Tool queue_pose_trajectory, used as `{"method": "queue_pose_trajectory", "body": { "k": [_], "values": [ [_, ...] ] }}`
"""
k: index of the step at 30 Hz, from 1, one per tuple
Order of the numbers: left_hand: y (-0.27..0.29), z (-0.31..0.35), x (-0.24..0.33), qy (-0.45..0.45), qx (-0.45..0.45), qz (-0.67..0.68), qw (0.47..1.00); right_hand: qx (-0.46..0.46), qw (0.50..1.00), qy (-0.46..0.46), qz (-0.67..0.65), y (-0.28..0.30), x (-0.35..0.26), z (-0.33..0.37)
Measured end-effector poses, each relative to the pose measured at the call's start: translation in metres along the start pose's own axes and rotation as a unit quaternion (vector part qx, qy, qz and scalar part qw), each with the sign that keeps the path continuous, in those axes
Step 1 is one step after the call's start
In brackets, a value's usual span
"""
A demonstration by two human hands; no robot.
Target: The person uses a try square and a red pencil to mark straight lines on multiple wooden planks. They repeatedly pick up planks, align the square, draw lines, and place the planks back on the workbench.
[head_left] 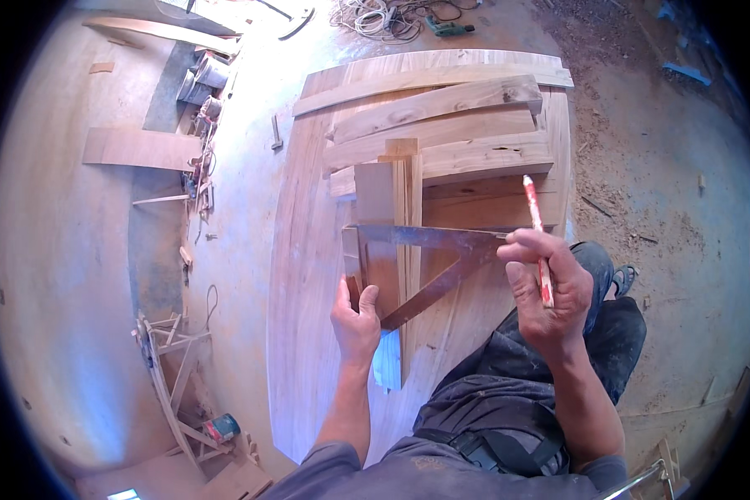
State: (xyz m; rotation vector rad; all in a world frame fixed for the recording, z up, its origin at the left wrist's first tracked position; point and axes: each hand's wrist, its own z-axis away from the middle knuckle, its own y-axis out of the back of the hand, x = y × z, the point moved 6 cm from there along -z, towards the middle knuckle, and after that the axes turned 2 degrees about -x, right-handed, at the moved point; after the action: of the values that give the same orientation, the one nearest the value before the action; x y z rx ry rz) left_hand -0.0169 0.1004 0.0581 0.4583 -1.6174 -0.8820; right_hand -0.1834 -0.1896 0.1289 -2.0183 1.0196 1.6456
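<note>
My left hand (pixel 357 325) is closed around the stock of a metal triangle square (pixel 475 247), thumb and fingers on either side. The square lies across a bundle of narrow wooden strips (pixel 404 200) and a short flat board (pixel 374 190), its pointed end toward my right hand (pixel 552 287). That hand grips a worn red pencil (pixel 533 204) and is at the square's tip; whether the fingers touch the metal I cannot tell. The strips rest on a wide wooden panel (pixel 308 250); its underside is hidden.
Several planks (pixel 442 104) lie stacked on the panel's far half. A hammer (pixel 276 133) is on the floor to the left. Cables (pixel 383 18) and a green power drill (pixel 448 27) lie beyond. Wood scraps (pixel 179 358) and a tin (pixel 222 428) are at lower left.
</note>
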Motion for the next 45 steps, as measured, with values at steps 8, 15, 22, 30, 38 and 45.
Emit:
{"method": "queue_pose_trajectory", "body": {
  "k": [8, 15, 22, 30, 38, 45],
  "values": [
    [-0.001, 0.001, 0.004, 0.018, -0.006, 0.004, 1.000, -0.053, 0.997, 0.038, -0.037, 0.001, -0.011, -0.008],
    [-0.003, 0.001, 0.003, 0.052, -0.012, 0.006, 0.999, -0.100, 0.991, 0.043, -0.084, -0.005, -0.011, -0.017],
    [-0.001, 0.002, 0.001, 0.045, -0.009, 0.006, 0.999, -0.121, 0.988, 0.001, -0.091, -0.012, -0.008, -0.024],
    [-0.001, 0.001, 0.013, 0.015, 0.008, 0.029, 0.999, -0.146, 0.985, -0.002, -0.091, -0.026, 0.000, -0.037],
    [-0.001, 0.001, 0.012, 0.057, -0.026, 0.042, 0.997, -0.241, 0.964, -0.015, -0.110, -0.046, -0.003, -0.072],
    [0.000, 0.000, 0.009, 0.055, -0.016, 0.040, 0.998, -0.339, 0.940, 0.023, -0.022, -0.105, 0.000, -0.096]
  ]
}}
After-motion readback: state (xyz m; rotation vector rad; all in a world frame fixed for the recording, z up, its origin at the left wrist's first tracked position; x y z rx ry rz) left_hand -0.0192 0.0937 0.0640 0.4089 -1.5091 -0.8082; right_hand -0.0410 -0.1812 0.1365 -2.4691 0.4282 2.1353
